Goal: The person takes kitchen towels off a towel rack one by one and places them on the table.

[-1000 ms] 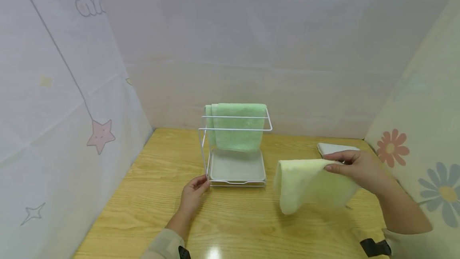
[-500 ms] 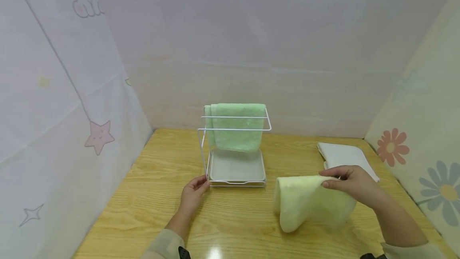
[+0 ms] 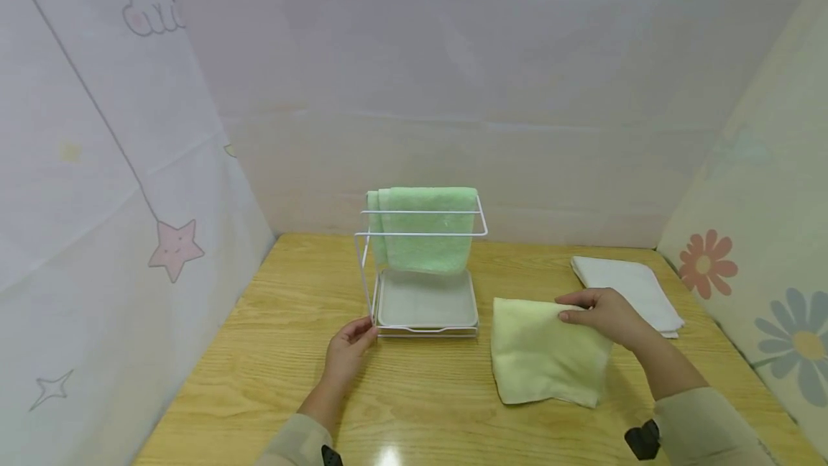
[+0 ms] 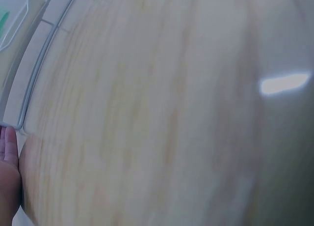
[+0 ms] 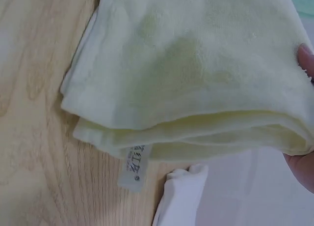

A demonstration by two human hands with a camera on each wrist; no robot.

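A pale yellow towel (image 3: 546, 354) hangs folded from my right hand (image 3: 601, 315), which pinches its top edge between thumb and fingers. In the right wrist view the towel (image 5: 196, 64) fills much of the picture, with a printed tag (image 5: 135, 167) at its lower edge. My left hand (image 3: 349, 354) pinches the front left corner of a white wire rack (image 3: 420, 234). Over the rack's rear bar drapes a light green towel (image 3: 427, 236). A pale tray (image 3: 427, 300) sits in the rack's base. The left wrist view shows only part of that hand (image 4: 7, 177), at the rack's wire.
A folded white towel (image 3: 627, 290) lies on the wooden table (image 3: 259, 351), behind my right hand. Patterned cloth walls (image 3: 453, 92) enclose the table at the back and both sides.
The right hand has moved left and slightly lower with the yellow towel, whose broad side now faces me. More of the white towel shows. My left hand has stayed at the rack's corner.
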